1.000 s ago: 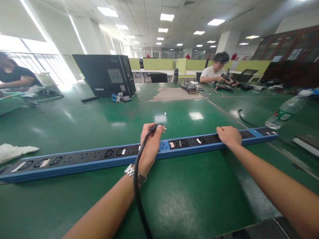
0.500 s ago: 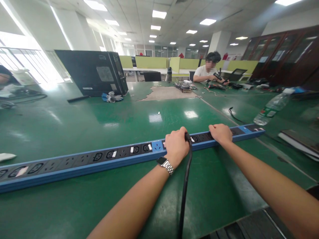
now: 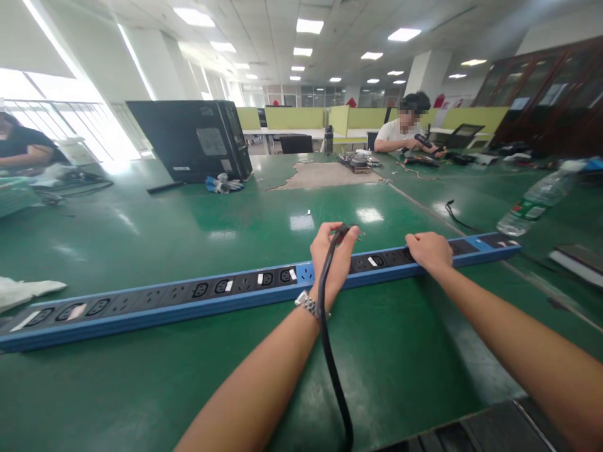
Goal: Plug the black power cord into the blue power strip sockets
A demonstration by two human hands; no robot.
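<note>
A long blue power strip [image 3: 264, 294] with a row of black sockets lies across the green table. My left hand [image 3: 332, 257], a metal watch on its wrist, pinches a black power plug [image 3: 343, 235] above the strip. Its metal pins point to the right, clear of the sockets. From the plug a thick black cable [image 3: 328, 342] hangs down over the wrist toward the table's near edge. Farther right, my right hand [image 3: 429, 250] is closed over the strip, its fingers curled around the far side and partly hidden.
A black computer case [image 3: 188, 141] stands at the back left, with blue-and-white gloves [image 3: 223, 184] beside it. A tilted plastic bottle [image 3: 537, 202] is beyond the strip's right end. One person [image 3: 405, 129] sits across the table, another [image 3: 28, 147] at far left.
My left hand has lifted the plug up off the strip and turned it, so its pins now show. My right hand stays on the strip. The view has shifted slightly left.
</note>
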